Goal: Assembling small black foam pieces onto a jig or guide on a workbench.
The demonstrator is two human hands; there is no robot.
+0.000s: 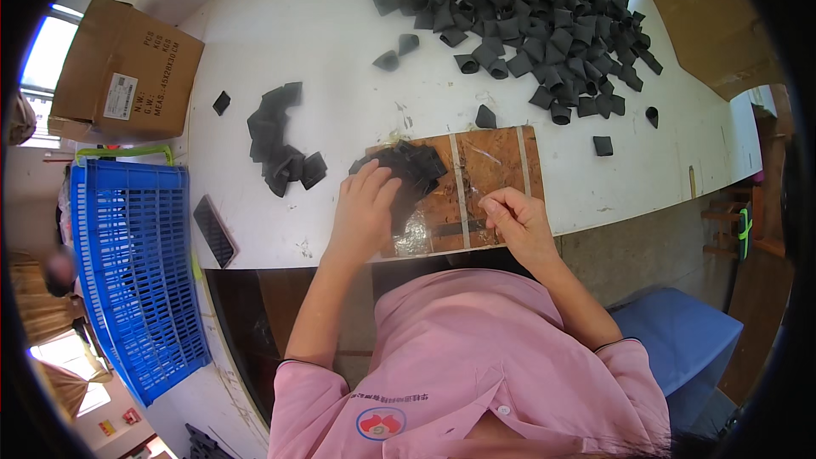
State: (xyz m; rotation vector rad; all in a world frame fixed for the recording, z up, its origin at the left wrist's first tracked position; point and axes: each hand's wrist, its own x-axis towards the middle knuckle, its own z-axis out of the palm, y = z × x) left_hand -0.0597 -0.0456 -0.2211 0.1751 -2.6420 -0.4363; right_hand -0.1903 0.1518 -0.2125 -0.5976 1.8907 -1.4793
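Now, stack: flat black pieces piled on the brown board, at its left end, near the desk's front edge.
Left hand: the left hand lies palm down on the stack, fingers spread a little and pressing on the top pieces; nothing is clamped in it.
Right hand: the right hand rests over the board's right part, well apart from the stack; thumb and forefinger are pinched together, and whether anything sits between them cannot be told.
Board: brown board with pale tape strips running across it, lying flat on the desk at the front edge.
Desk: white desk, scuffed in places.
Small pile: more flat black pieces left of the board, apart from it.
Heap: a big heap of black tube-like pieces at the far side, with strays scattered between it and the board.
Phone: a dark phone at the desk's left front corner.
Crate: a blue crate beside the desk on the left.
Box: a cardboard box beyond the crate.
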